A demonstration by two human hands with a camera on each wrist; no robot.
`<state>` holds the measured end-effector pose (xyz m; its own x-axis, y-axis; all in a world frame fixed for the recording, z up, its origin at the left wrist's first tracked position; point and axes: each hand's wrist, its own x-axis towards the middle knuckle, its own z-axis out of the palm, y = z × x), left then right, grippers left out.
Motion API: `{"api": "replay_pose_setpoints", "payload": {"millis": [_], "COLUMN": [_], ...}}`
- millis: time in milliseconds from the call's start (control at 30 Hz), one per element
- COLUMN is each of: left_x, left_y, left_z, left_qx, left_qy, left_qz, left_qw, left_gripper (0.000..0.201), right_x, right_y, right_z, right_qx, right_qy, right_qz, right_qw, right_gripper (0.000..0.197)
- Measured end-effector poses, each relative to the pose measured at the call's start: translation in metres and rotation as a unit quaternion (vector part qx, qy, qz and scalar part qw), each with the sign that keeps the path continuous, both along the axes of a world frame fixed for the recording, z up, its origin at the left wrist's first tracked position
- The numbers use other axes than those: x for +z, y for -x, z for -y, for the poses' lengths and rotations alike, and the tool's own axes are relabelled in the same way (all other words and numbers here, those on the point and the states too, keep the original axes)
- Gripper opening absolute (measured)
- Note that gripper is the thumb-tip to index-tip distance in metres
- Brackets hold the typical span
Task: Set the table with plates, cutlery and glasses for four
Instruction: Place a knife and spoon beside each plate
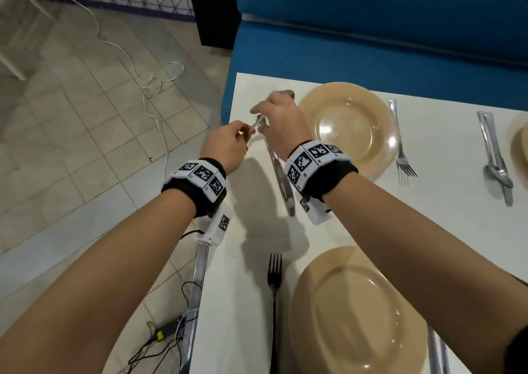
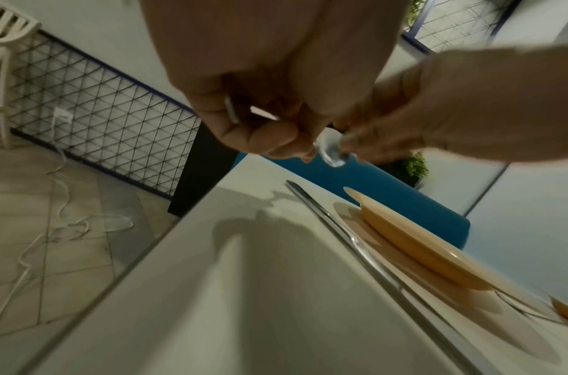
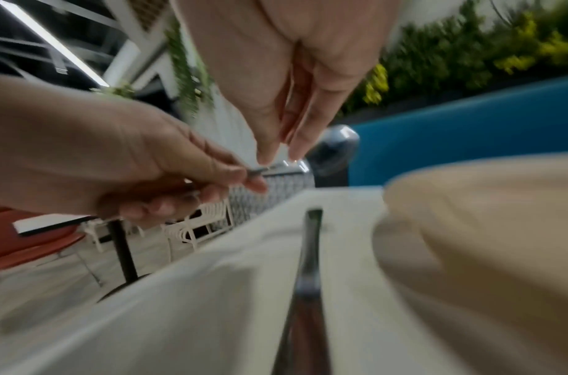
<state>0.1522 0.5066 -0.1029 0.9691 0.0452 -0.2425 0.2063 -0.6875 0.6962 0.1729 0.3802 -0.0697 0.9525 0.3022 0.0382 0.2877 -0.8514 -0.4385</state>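
Note:
A steel spoon (image 1: 258,121) hangs in the air over the white table (image 1: 445,216), near its far left corner. My left hand (image 1: 244,132) pinches its handle end (image 3: 255,172). My right hand (image 1: 261,113) pinches it near the bowl (image 2: 331,151), fingertips (image 3: 266,156) pointing down. Below them a knife (image 1: 281,179) lies left of the far tan plate (image 1: 347,127), and a fork (image 1: 401,147) lies right of that plate. A near tan plate (image 1: 357,310) has a fork (image 1: 274,288) on its left. No glasses are in view.
At the right, a spoon and knife (image 1: 495,159) lie beside a third plate (image 1: 520,145). A blue bench (image 1: 371,30) runs behind the table. The table's metal left edge (image 1: 200,273) borders tiled floor with white cable (image 1: 148,82) and a power adapter (image 1: 168,330).

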Motion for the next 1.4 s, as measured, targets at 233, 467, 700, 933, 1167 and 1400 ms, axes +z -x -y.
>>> {"api": "replay_pose_setpoints", "payload": {"millis": [233, 467, 700, 933, 1167, 1400], "left_x": [0.013, 0.030, 0.030, 0.005, -0.026, -0.020], "left_y": [-0.008, -0.015, -0.023, -0.031, -0.033, -0.049], "left_z": [0.002, -0.007, 0.001, -0.005, 0.015, 0.022], "left_qx": [-0.012, 0.202, 0.162, 0.179, 0.116, 0.106], "left_qy": [0.013, 0.397, 0.405, 0.271, 0.124, 0.058], "left_qz": [0.071, 0.089, 0.044, -0.050, -0.119, -0.103], "left_qw": [0.997, 0.891, 0.899, 0.944, 0.978, 0.987], "left_gripper": [0.015, 0.021, 0.013, 0.014, 0.012, 0.028], "right_x": [0.032, 0.034, 0.026, -0.014, -0.039, -0.038], "right_y": [-0.015, -0.028, -0.021, -0.012, 0.002, -0.010], "right_z": [0.002, 0.006, -0.008, 0.012, 0.010, 0.005], "right_qx": [0.116, 0.020, -0.067, -0.103, -0.108, -0.116], "right_qy": [0.237, 0.113, -0.111, 0.068, 0.083, 0.067], "right_qz": [-0.018, -0.050, -0.114, -0.164, -0.180, -0.136], "right_qw": [0.964, 0.992, 0.985, 0.979, 0.974, 0.982], "right_gripper": [0.033, 0.022, 0.018, 0.020, 0.018, 0.021]}}
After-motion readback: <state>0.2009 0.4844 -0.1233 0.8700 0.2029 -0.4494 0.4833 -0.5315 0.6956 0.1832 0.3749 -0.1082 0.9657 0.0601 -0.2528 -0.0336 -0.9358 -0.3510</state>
